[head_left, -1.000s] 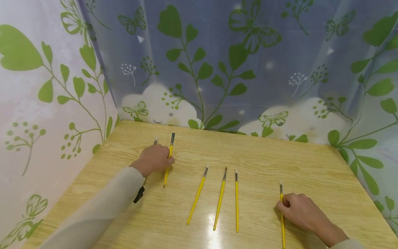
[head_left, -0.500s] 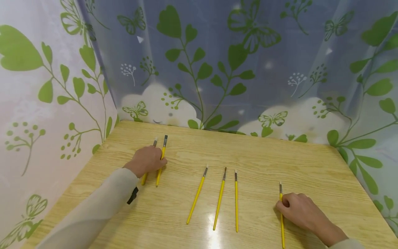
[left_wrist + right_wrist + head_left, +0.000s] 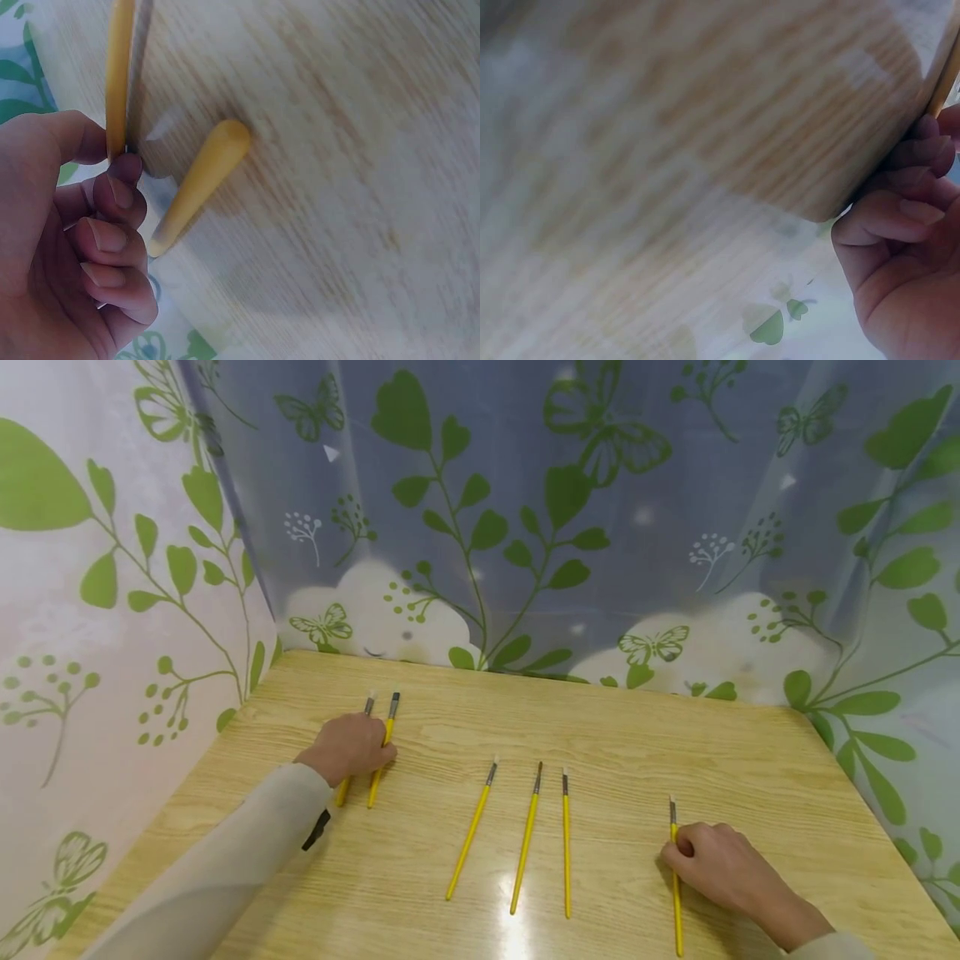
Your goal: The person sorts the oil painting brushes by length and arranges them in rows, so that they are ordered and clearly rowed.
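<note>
At the table's far left, my left hand (image 3: 347, 747) pinches a yellow-handled paintbrush (image 3: 376, 787) with a flat dark tip. The left wrist view shows thumb and forefinger on its handle (image 3: 118, 75). A second paintbrush (image 3: 343, 792), pale-tipped, lies just left of it, its middle hidden under that hand; its rounded handle end (image 3: 202, 180) shows in the left wrist view. On the right, my right hand (image 3: 727, 864) pinches another pale-tipped yellow paintbrush (image 3: 678, 914) against the table. Only a sliver of that handle (image 3: 946, 75) appears in the right wrist view.
Three more yellow paintbrushes lie apart mid-table: a left one (image 3: 468, 839), a middle one with a brown pointed tip (image 3: 527, 839), and a right one (image 3: 567, 852). Patterned curtains (image 3: 517, 527) stand along the back and sides of the wooden table (image 3: 615, 735).
My left hand has moved left with the dark-tipped paintbrush, bringing it closer beside the pale-tipped one. My right hand and its paintbrush have stayed in place.
</note>
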The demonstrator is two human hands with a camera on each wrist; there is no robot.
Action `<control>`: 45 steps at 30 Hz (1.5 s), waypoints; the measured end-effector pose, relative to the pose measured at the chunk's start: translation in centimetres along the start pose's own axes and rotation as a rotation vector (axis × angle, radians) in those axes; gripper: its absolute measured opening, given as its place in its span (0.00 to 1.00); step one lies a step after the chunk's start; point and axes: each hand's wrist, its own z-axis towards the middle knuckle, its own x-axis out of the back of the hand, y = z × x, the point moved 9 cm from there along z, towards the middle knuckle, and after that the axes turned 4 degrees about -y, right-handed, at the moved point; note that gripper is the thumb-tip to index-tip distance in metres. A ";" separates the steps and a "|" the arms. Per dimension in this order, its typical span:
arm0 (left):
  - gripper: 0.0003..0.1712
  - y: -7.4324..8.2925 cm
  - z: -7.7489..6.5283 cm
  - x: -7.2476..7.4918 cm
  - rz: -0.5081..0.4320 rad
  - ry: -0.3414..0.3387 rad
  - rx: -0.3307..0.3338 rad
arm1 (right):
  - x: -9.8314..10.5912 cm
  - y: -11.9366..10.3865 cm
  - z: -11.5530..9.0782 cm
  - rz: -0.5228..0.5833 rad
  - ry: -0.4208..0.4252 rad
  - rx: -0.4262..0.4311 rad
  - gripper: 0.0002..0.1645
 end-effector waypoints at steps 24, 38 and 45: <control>0.26 -0.5 0.1 -0.3 -0.012 -0.024 0.007 | 0.0 -0.2 -0.1 -0.001 0.005 -0.004 0.24; 0.26 -0.8 0.0 -0.7 -0.042 -0.041 0.018 | -0.1 -0.4 0.0 -0.012 0.013 0.000 0.25; 0.26 -1.0 0.1 -0.5 -0.054 0.020 -0.023 | 0.4 -0.3 0.0 -0.031 0.034 -0.005 0.24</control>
